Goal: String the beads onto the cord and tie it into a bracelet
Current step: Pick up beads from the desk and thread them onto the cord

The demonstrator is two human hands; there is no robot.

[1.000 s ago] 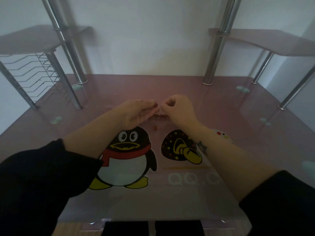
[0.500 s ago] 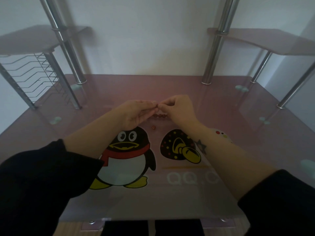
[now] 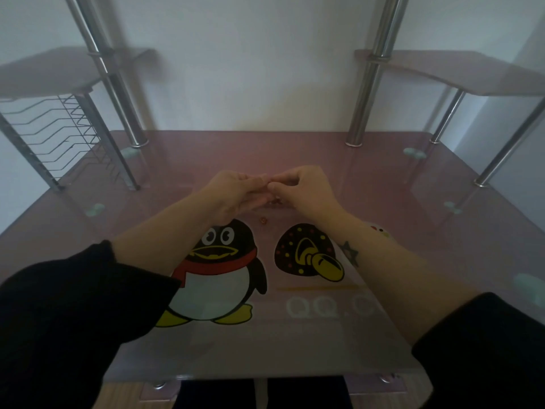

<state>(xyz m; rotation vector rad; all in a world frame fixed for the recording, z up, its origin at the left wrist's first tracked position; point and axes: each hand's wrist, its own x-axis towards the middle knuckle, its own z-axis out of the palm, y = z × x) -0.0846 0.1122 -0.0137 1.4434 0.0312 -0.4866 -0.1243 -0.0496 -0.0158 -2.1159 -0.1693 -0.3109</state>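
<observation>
Beads and cord are both at mid-table, under and between the two hands.

Biggest first: the pink glass table (image 3: 383,219) carries a penguin sticker (image 3: 218,278) and a mushroom sticker (image 3: 306,255) on the near side. Both forearms reach over them, sleeves pushed up.

L hand (image 3: 233,191): fingers fairly straight, thumb underneath, tips pressed together in a narrow pinch. R hand (image 3: 305,188): fingers curled, thumb and forefinger pinching. The two pinches touch at the tips, just above the table. Can't see what's between them, too small; prob. the cord, which is too thin to make out anywhere.

A short row of strung beads (image 3: 274,203) peeks out below the R thumb, on or just over the glass. One loose bead (image 3: 263,220) lies apart, nearer the person, just above the penguin's head.

Risks:
- Glass is slick, so a dropped bead would likely roll off, esp. w/ no tray.
- If either pinch slackens, the cord end could slip and the strung beads slide off.
- A sleeve or wrist could knock the loose bead while shifting.
- Dim light and hands blocking the view make the hole easy to miss.

Vs 1 s ago: fingertips had a small gap then, w/ a dark bead showing at the L tips. Now the tips meet and that bead is hidden. Bead row and loose bead haven't moved.
</observation>
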